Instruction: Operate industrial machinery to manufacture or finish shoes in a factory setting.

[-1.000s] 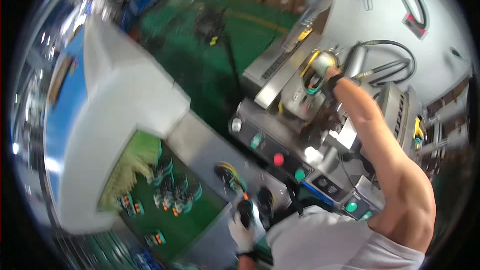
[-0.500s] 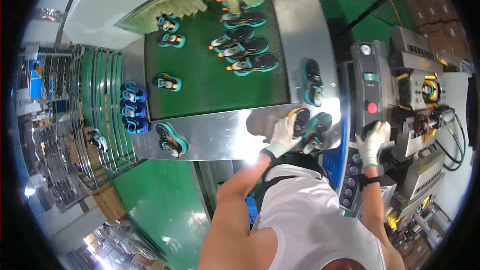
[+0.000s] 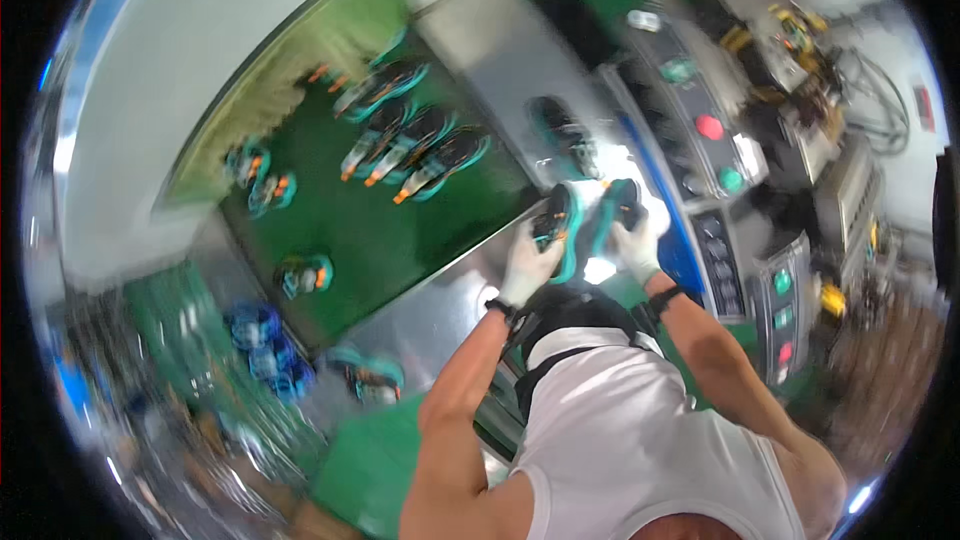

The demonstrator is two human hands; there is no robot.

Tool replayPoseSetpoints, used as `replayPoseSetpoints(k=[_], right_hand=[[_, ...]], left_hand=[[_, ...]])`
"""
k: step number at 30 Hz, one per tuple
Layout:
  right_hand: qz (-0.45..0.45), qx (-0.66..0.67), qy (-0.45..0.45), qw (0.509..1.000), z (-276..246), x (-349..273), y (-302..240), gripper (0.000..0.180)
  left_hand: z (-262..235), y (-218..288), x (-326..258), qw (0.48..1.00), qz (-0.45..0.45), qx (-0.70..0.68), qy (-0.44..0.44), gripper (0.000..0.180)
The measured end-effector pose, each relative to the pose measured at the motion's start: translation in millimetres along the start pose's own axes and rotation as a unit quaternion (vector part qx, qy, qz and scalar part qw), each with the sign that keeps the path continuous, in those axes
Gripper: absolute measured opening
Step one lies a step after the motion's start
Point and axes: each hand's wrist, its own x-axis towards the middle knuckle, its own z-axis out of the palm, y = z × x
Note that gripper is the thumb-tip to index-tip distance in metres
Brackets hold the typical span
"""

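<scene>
Both sides busy! Left hand [image 3: 532, 262] has its grip closed around one black-and-teal shoe [image 3: 570, 228], right hand [image 3: 643, 240] has its grip closed on a second shoe [image 3: 619, 202] just beside it, both over the metal table [image 3: 445, 298], lifted or resting I can't tell. Mid-job, I'd say: two in hand, a third shoe [image 3: 562, 125] untouched just beyond, a row of shoes [image 3: 440, 165] waiting on the green belt [image 3: 370, 250]

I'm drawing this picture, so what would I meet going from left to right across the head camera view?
Blue shoes, dark shoe on the metal ledge, left hand holding a teal-soled shoe, right hand holding a second teal-soled shoe, upper red button, lower red button, blurry yellow part.
</scene>
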Motion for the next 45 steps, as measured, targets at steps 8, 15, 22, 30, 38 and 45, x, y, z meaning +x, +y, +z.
replayPoseSetpoints(k=[8,15,22,30,38,45], right_hand=[[0.245,0.319,-0.025,0.915,-170.6,-85.2,-68.8,0.066],[0.221,0.429,0.319,0.816,-216.0,-262.1,31.7,0.07],[0.31,0.099,0.713,0.621,-237.0,-541.6,113.3,0.069],[0.56,0.039,0.751,0.347,-288.6,-768.1,180.1,0.071],[0.628,0.081,0.68,0.368,-342.2,-836.7,322.0,0.069],[0.199,0.113,0.791,0.568,-340.5,-637.4,239.0,0.049]], left_hand=[[82.5,56.9,-3.2,0.963,0.014,0.181,-0.198,0.05],[237.0,79.2,-80.5,0.825,0.049,0.243,-0.508,0.058],[389.4,49.3,-318.3,0.583,0.024,0.192,-0.789,0.057],[540.9,-55.1,-586.2,0.419,0.315,0.077,-0.848,0.063],[635.1,-146.3,-688.0,0.359,0.31,0.121,-0.872,0.07],[501.2,-105.9,-414.6,0.338,0.238,0.276,-0.868,0.042]])
